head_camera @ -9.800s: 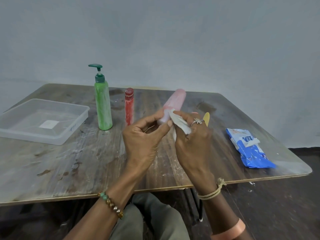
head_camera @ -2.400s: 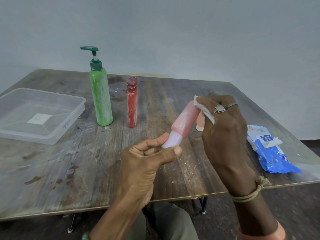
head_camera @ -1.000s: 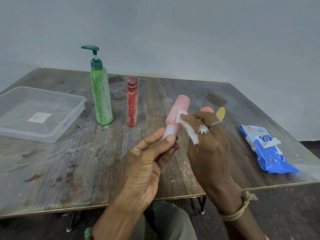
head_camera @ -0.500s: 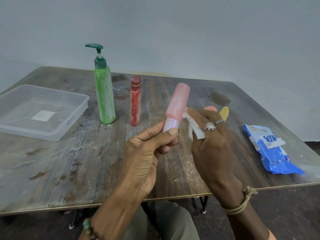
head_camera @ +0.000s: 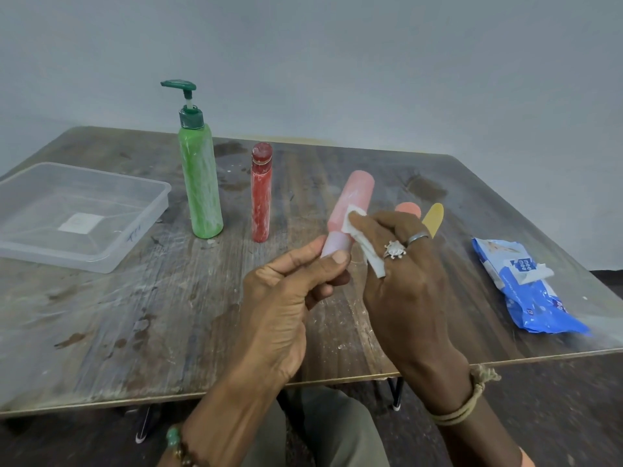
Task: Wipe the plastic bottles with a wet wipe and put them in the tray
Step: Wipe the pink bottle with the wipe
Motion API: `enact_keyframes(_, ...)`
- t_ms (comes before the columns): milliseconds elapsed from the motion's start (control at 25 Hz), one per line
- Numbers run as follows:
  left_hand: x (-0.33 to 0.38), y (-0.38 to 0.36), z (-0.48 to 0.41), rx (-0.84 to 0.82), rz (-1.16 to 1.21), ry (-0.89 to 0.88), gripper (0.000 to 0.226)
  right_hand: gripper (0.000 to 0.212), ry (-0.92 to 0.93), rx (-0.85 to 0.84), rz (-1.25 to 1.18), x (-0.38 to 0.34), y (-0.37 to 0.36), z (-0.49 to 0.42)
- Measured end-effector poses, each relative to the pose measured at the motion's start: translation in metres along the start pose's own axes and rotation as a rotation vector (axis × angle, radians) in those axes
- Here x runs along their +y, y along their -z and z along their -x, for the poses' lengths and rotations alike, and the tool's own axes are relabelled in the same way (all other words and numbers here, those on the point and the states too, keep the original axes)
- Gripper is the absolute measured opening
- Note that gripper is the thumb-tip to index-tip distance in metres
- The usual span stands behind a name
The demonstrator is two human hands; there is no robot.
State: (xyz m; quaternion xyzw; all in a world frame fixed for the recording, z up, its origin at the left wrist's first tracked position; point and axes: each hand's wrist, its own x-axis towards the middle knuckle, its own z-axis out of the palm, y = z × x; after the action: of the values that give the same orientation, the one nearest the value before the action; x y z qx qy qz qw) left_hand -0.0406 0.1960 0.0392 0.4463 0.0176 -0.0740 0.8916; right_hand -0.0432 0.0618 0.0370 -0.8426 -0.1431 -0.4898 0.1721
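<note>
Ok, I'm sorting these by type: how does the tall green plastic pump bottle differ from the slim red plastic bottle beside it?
The green plastic pump bottle is taller and wider than the slim red plastic bottle. The green one has a dark green pump head, the red one a plain round cap. Both stand upright, apart, on the wooden table.

A worn, stained wooden counter [head_camera: 135,315] on dark metal legs [head_camera: 394,392] stands against a plain pale grey wall [head_camera: 371,62]; dark floor [head_camera: 556,399] beneath.
</note>
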Motion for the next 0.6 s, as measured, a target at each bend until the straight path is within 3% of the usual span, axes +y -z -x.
enact_keyframes(320, 0.004, 0.002, 0.000, -0.008, 0.024, -0.008, 0.050, 0.033, 0.046, -0.012, -0.026, -0.007, 0.001, 0.006)
enact_keyframes(600, 0.001, 0.002, 0.005, -0.016, -0.058, -0.066, 0.049, 0.035, -0.034, 0.016, -0.002, -0.002, 0.001, 0.008)
